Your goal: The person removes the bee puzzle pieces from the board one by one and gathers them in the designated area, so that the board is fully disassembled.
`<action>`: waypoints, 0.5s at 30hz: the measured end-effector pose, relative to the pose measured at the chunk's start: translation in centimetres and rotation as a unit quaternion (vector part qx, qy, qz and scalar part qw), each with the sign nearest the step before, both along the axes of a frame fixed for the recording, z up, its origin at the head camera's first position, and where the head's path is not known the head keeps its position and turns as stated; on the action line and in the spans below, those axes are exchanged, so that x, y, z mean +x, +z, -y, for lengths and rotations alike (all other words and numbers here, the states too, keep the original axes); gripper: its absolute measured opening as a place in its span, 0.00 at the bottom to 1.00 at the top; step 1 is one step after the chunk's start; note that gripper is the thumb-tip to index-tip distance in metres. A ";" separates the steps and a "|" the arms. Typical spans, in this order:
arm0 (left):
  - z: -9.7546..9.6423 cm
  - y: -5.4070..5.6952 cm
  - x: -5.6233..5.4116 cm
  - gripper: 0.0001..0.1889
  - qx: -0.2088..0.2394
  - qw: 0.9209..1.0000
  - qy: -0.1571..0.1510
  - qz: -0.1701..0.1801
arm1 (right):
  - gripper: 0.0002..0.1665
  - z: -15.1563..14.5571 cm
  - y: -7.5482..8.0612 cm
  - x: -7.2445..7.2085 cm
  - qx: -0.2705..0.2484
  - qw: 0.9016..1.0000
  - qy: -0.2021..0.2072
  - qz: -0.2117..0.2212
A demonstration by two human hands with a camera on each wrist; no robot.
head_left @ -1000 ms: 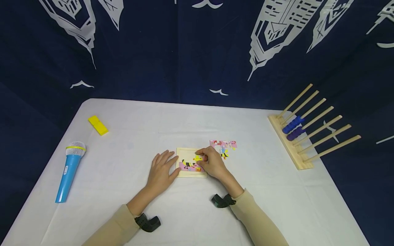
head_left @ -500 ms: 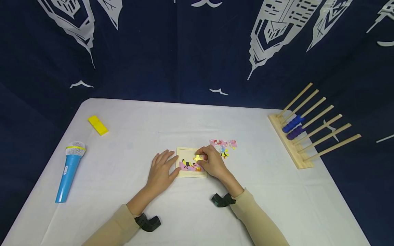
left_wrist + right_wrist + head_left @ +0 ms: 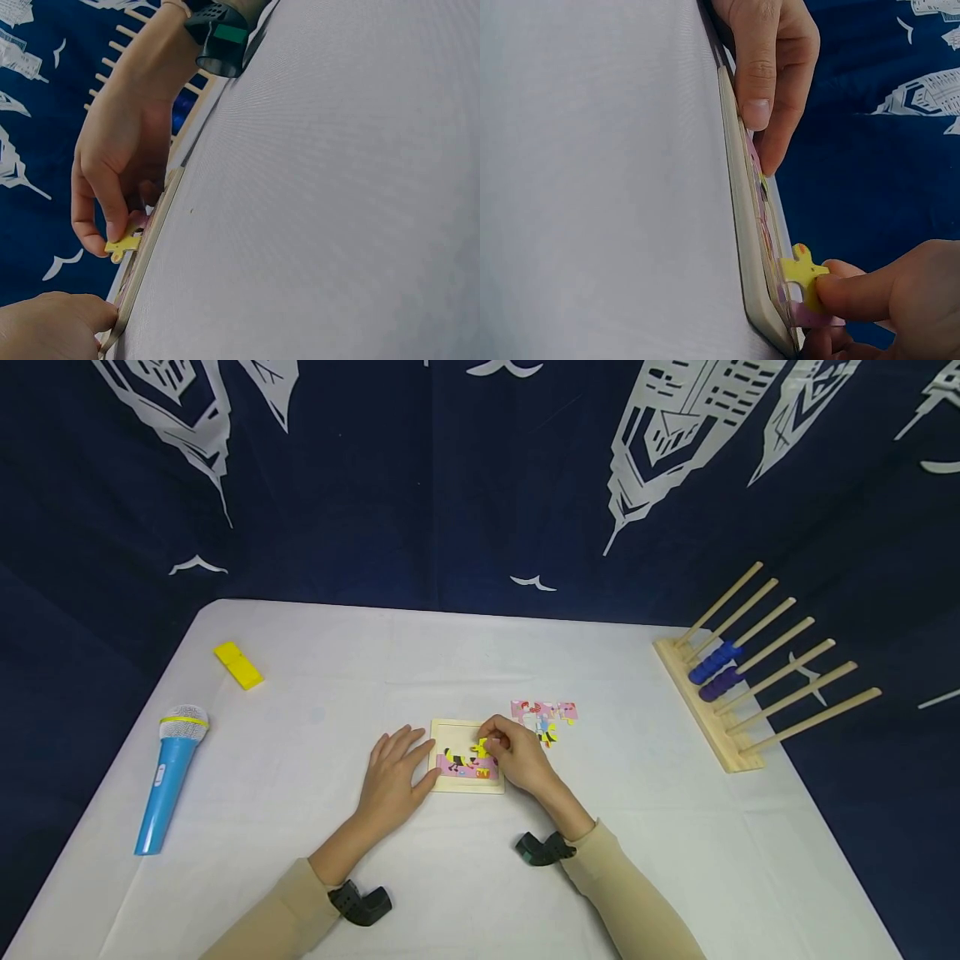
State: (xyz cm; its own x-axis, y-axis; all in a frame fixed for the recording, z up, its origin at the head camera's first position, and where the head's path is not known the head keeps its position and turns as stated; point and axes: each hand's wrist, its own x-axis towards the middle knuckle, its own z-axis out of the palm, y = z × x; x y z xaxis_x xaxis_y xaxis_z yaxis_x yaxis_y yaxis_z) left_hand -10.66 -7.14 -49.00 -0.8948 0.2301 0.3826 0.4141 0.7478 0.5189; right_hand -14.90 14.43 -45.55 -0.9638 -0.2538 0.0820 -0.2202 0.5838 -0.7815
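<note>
A square wooden puzzle tray [image 3: 468, 790] lies on the white table, with pink pieces [image 3: 459, 771] along its near side. Between thumb and fingers my right hand [image 3: 522, 758] pinches a yellow and pink jigsaw piece [image 3: 804, 275], tilted just above the tray's right part. In the left wrist view the yellow knob of this jigsaw piece [image 3: 122, 247] sticks out below the fingertips. My left hand [image 3: 393, 781] rests at the tray's left edge, fingers spread and nearly straight, thumb touching the near left corner.
Several loose jigsaw pieces [image 3: 547, 711] lie beyond the right hand. A wooden peg rack [image 3: 701, 714] with blue and purple beads stands at the right. A blue toy microphone [image 3: 165, 781] and a yellow block [image 3: 239, 666] lie at the left.
The right hand's fingers have shifted slightly and the yellow jigsaw piece has changed its tilt over the tray. The left hand has stayed in place.
</note>
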 end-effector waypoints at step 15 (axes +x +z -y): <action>0.0 -0.2 0.0 0.22 0.002 1.000 0.000 -0.008 | 0.06 -4.3 2.4 -1.3 -0.066 0.995 -0.056 0.058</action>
